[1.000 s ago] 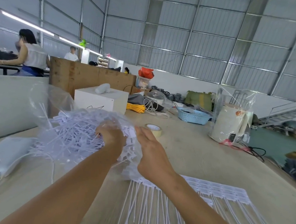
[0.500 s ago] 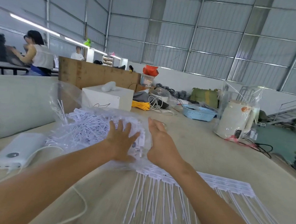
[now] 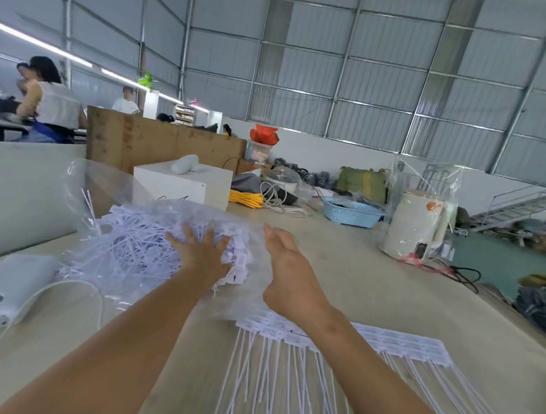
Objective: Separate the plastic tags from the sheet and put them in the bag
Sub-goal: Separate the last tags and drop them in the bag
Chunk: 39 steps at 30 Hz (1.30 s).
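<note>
White plastic tags (image 3: 141,246), loose thin-tailed strips, fill the clear plastic bag (image 3: 106,190) lying far left on the beige tabletop (image 3: 371,296). I read this as the bagging step: my left hand (image 3: 203,255) presses spread, straight fingers onto the heap; my right hand (image 3: 288,271) hovers flat and relaxed at the bag mouth, holding nothing. Next move, I judge: reach back to the white uncut tag sheet (image 3: 369,339) near me and tear off more. White power bank (image 3: 8,283) with cable sits left; blue perforated basket (image 3: 351,211) and white bagged kettle (image 3: 414,228) stand far right, well apart, blocking nothing.
</note>
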Tool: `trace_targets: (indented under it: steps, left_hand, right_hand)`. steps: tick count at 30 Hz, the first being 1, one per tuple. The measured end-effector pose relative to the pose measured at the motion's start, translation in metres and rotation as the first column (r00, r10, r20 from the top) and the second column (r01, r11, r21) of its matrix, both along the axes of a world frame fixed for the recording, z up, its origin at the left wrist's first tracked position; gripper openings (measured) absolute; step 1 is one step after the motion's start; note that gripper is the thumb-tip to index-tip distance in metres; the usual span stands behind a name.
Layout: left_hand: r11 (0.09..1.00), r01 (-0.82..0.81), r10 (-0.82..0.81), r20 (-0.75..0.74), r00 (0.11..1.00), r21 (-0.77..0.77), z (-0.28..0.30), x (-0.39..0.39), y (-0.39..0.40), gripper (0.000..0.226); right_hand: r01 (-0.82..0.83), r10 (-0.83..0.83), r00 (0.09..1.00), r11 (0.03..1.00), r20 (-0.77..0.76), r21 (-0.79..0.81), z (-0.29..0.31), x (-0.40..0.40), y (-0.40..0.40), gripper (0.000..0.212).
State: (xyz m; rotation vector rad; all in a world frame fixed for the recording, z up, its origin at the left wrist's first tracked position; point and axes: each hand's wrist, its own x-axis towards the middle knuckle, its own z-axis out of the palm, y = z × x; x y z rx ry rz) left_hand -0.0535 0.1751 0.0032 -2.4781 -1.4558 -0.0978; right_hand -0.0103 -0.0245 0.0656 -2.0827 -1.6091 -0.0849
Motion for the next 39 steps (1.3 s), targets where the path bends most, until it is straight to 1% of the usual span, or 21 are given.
trace_targets:
  steps: [2, 4, 5, 7, 8, 10, 12, 14, 16, 17, 19, 21, 23, 24, 26, 28, 31, 33, 36, 37, 39]
  left_hand:
    - [1.000, 0.015, -0.016, -0.018, 1.000, -0.016, 0.005, -0.001, -0.004, 0.078]
    - [0.996, 0.068, -0.069, -0.028, 0.997, -0.050, 0.013, -0.004, -0.009, 0.085]
    - [0.994, 0.096, -0.099, -0.052, 0.994, -0.054, 0.017, -0.007, -0.013, 0.087]
    - [0.989, 0.145, -0.146, -0.129, 0.981, -0.021, 0.023, -0.014, -0.022, 0.084]
    - [0.987, 0.161, -0.158, -0.176, 0.972, 0.004, 0.025, -0.018, -0.027, 0.079]
    - [0.986, 0.165, -0.153, -0.266, 0.952, 0.023, 0.031, -0.025, -0.042, 0.070]
    - [0.987, 0.159, -0.155, -0.303, 0.940, -0.014, 0.037, -0.030, -0.059, 0.062]
    - [0.986, 0.157, -0.168, -0.334, 0.927, -0.060, 0.045, -0.039, -0.076, 0.057]
    - [0.980, 0.172, -0.198, -0.362, 0.911, -0.105, 0.051, -0.041, -0.100, 0.053]
    - [0.979, 0.176, -0.203, -0.382, 0.902, -0.106, 0.056, -0.044, -0.111, 0.050]
    - [0.970, 0.226, -0.245, -0.410, 0.879, -0.095, 0.064, -0.044, -0.139, 0.041]
    - [0.932, 0.359, -0.348, -0.372, 0.860, -0.042, 0.066, -0.039, -0.165, 0.030]
    - [0.863, 0.505, -0.485, -0.277, 0.830, 0.002, 0.065, -0.029, -0.191, 0.016]
    - [0.821, 0.571, -0.550, -0.233, 0.802, 0.028, 0.065, -0.024, -0.202, 0.009]
    - [0.731, 0.677, -0.657, -0.178, 0.733, 0.085, 0.059, -0.006, -0.213, 0.015]
    - [0.666, 0.741, -0.734, -0.099, 0.671, 0.087, 0.049, 0.018, -0.216, 0.006]
    - [0.636, 0.769, -0.765, 0.075, 0.640, -0.071, 0.031, 0.049, -0.209, 0.022]
    - [0.625, 0.769, -0.760, 0.122, 0.639, -0.135, 0.017, 0.060, -0.204, 0.030]
    - [0.623, 0.767, -0.744, 0.184, 0.642, -0.155, -0.001, 0.067, -0.196, 0.032]
    - [0.616, 0.771, -0.742, 0.209, 0.637, -0.162, -0.005, 0.067, -0.193, 0.032]
    - [0.583, 0.795, -0.747, 0.274, 0.605, -0.168, -0.008, 0.068, -0.189, 0.032]
  right_hand:
    - [0.056, -0.055, 0.996, 0.998, 0.064, -0.026, -0.001, 0.006, 0.005, 0.096]
    - [0.099, -0.091, 0.987, 0.993, 0.135, -0.060, -0.003, 0.012, 0.010, 0.097]
    - [0.110, -0.097, 0.983, 0.991, 0.156, -0.081, -0.005, 0.013, 0.012, 0.098]
    - [0.103, -0.080, 0.982, 0.986, 0.171, -0.130, -0.007, 0.013, 0.013, 0.095]
    - [0.088, -0.064, 0.986, 0.984, 0.154, -0.152, -0.007, 0.012, 0.011, 0.090]
    - [-0.002, 0.007, 0.999, 0.989, 0.031, -0.151, -0.005, 0.011, 0.005, 0.071]
    - [-0.134, 0.127, 0.986, 0.989, -0.110, -0.055, 0.002, 0.012, -0.009, 0.052]
    - [-0.211, 0.226, 0.953, 0.973, -0.203, 0.095, 0.012, 0.015, -0.027, 0.042]
    - [-0.170, 0.203, 0.955, 0.972, -0.218, 0.160, 0.015, 0.030, -0.052, 0.038]
    - [-0.125, 0.157, 0.963, 0.980, -0.217, 0.154, 0.015, 0.038, -0.061, 0.037]
    - [0.007, 0.007, 0.983, 0.997, -0.184, 0.074, 0.007, 0.059, -0.082, 0.035]
    - [0.137, -0.142, 0.984, 0.989, -0.107, -0.051, -0.008, 0.081, -0.103, 0.031]
    - [0.232, -0.237, 0.971, 0.960, -0.014, -0.159, -0.026, 0.100, -0.121, 0.029]
    - [0.264, -0.266, 0.964, 0.948, 0.009, -0.179, -0.034, 0.108, -0.128, 0.028]
    - [0.300, -0.307, 0.951, 0.942, -0.029, -0.152, -0.052, 0.118, -0.137, 0.025]
    - [0.318, -0.323, 0.944, 0.944, -0.063, -0.085, -0.067, 0.123, -0.141, 0.024]
    - [0.305, -0.308, 0.951, 0.950, -0.028, -0.072, -0.081, 0.123, -0.144, 0.023]
    - [0.248, -0.247, 0.969, 0.966, 0.030, -0.072, -0.084, 0.122, -0.143, 0.020]
    - [0.223, -0.195, 0.964, 0.963, 0.179, -0.151, -0.089, 0.122, -0.138, 0.023]
    - [0.227, -0.192, 0.962, 0.957, 0.194, -0.181, -0.090, 0.122, -0.136, 0.023]
    - [0.199, -0.175, 0.974, 0.965, 0.142, -0.174, -0.089, 0.121, -0.133, 0.019]
